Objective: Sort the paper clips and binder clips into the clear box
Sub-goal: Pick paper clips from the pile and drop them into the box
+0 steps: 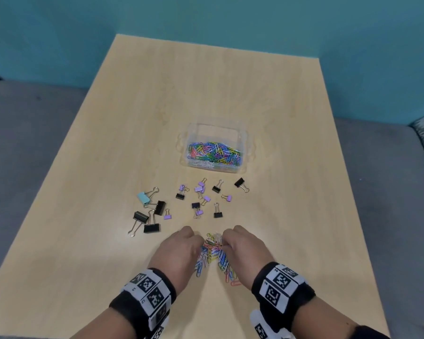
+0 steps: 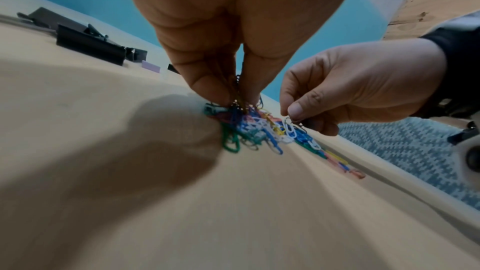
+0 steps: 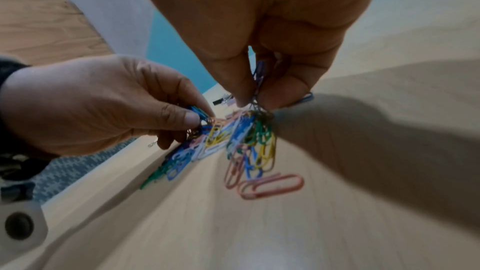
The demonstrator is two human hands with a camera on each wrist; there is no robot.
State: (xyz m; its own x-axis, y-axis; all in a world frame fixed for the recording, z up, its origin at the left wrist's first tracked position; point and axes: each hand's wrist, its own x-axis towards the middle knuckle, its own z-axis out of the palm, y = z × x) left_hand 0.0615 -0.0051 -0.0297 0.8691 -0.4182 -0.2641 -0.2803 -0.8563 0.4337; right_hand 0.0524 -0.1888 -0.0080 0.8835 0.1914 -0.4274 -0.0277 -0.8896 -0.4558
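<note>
A tangle of coloured paper clips (image 1: 213, 253) lies near the table's front edge, between my two hands. My left hand (image 1: 181, 248) pinches a bunch of these clips (image 2: 239, 118) between thumb and fingers. My right hand (image 1: 242, 248) pinches another bunch (image 3: 257, 130), which dangles just above the table. A loose pink paper clip (image 3: 271, 186) lies flat below it. The clear box (image 1: 214, 149) sits mid-table and holds many coloured paper clips. Several black, purple and one light-blue binder clips (image 1: 181, 201) are scattered between the box and my hands.
The light wooden table (image 1: 291, 167) is ringed by a grey seat and a teal wall. Large black binder clips (image 1: 149, 221) lie left of my left hand and show in the left wrist view (image 2: 88, 42).
</note>
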